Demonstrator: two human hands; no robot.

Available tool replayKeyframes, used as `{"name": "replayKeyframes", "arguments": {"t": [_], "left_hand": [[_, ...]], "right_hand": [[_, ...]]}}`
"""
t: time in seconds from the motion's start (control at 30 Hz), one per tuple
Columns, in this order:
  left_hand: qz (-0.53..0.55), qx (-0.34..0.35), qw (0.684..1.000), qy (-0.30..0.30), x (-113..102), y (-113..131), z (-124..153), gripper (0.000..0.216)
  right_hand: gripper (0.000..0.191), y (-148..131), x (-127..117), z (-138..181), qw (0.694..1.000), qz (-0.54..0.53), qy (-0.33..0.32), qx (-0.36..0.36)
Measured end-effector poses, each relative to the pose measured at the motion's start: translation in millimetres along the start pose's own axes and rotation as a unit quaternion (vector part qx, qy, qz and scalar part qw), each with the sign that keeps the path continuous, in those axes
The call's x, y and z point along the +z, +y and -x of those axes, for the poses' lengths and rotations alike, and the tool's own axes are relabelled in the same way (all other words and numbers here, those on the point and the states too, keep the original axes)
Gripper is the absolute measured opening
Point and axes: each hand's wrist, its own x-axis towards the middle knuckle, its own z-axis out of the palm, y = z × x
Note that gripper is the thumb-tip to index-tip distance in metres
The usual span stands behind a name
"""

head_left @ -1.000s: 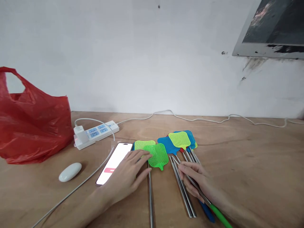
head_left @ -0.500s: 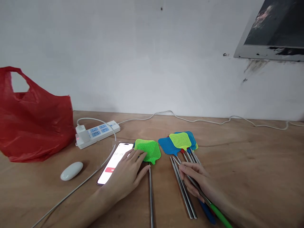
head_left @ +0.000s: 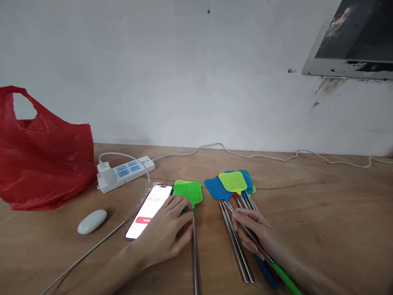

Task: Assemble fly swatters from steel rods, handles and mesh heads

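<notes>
My left hand [head_left: 167, 227] is beside the neck of a bright green fly swatter [head_left: 188, 193]. Its fingers are bent and the thumb stands apart; the fingertips are partly hidden. A metal rod [head_left: 195, 254] runs down from this swatter's head, over a yellow-green one. Between the fingers and thumb of my right hand [head_left: 250, 229] is a metal fly swatter handle with a green grip [head_left: 286, 278]. Its upper end lies by the neck of a blue fly swatter head [head_left: 216, 188]. Two metal rods [head_left: 236, 243] lie left of this hand. A yellow-green swatter head [head_left: 232, 182] tops the pile.
A phone [head_left: 149, 211] with a running timer lies under my left forearm's side. Farther left are a white mouse [head_left: 92, 221], a power strip [head_left: 127, 174] with a charger, and a red plastic bag [head_left: 46, 159]. A white cable [head_left: 258, 156] follows the wall.
The bright green swatter head has turned and shifted slightly left. My left fingers have drawn back and curled, with the thumb lower. My right hand stays nearly still.
</notes>
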Motion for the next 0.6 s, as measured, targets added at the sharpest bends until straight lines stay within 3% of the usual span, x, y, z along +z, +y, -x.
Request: {"name": "replayKeyframes", "arguments": {"t": [0.1, 0.23, 0.37, 0.43, 0.5, 0.6], "left_hand": [[0.054, 0.024, 0.998, -0.032, -3.8, 4.9, 1.5, 0.012], [0.07, 0.006, 0.997, -0.025, -1.7, 2.5, 3.6, 0.018], [0.068, 0.005, 0.997, -0.036, 1.4, 0.5, 3.1, 0.016], [0.063, 0.002, 0.997, -0.034, 3.0, 0.1, 2.8, 0.018], [0.054, -0.013, 0.998, -0.015, 4.6, -1.0, 2.8, 0.02], [0.04, -0.048, 0.998, 0.028, 6.7, -4.1, 3.2, 0.022]], "right_hand": [[0.05, -2.6, 0.7, 0.2, 1.0, 0.003, 0.005, -0.004], [0.051, -8.8, 1.1, 1.9, 0.999, 0.032, 0.026, -0.001], [0.047, -14.1, -2.6, 4.0, 0.986, 0.157, 0.046, -0.012], [0.04, -14.7, -5.2, 6.1, 0.955, 0.281, 0.07, -0.07], [0.027, -14.0, -7.2, 9.1, 0.893, 0.419, 0.081, -0.143], [0.017, -11.9, -7.2, 14.1, 0.814, 0.549, 0.014, -0.189]]}}
